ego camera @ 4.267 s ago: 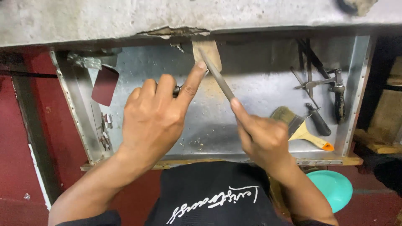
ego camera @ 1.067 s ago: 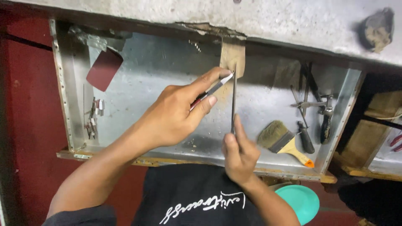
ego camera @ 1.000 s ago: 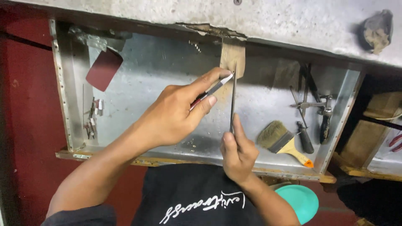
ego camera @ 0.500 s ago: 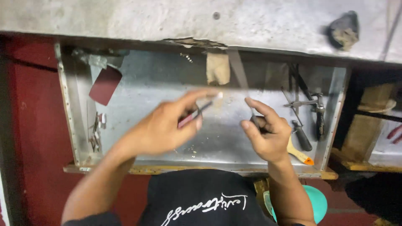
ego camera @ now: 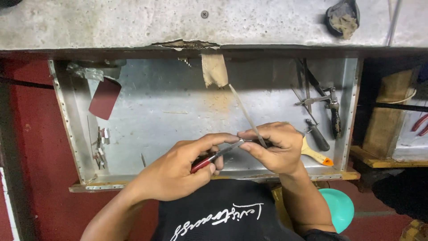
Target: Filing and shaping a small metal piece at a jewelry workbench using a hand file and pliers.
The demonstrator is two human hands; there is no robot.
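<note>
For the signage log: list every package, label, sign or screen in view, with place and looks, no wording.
No packages, signs or screens show.
Garment print: white script lettering on the person's black top, bottom centre.
Tape strip: blank beige strip hanging from the tray's top edge, centre.
Red sheet: blank dark red rectangle, tray's upper left.

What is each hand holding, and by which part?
Left hand grips the red-handled metal tool by its handle; right hand pinches that tool's tip and a thin metal strip.

Hands (ego camera: 232, 156) meet over tray (ego camera: 178, 116); brush (ego camera: 316, 155) right; clamps (ego camera: 323, 100) behind brush.
</note>
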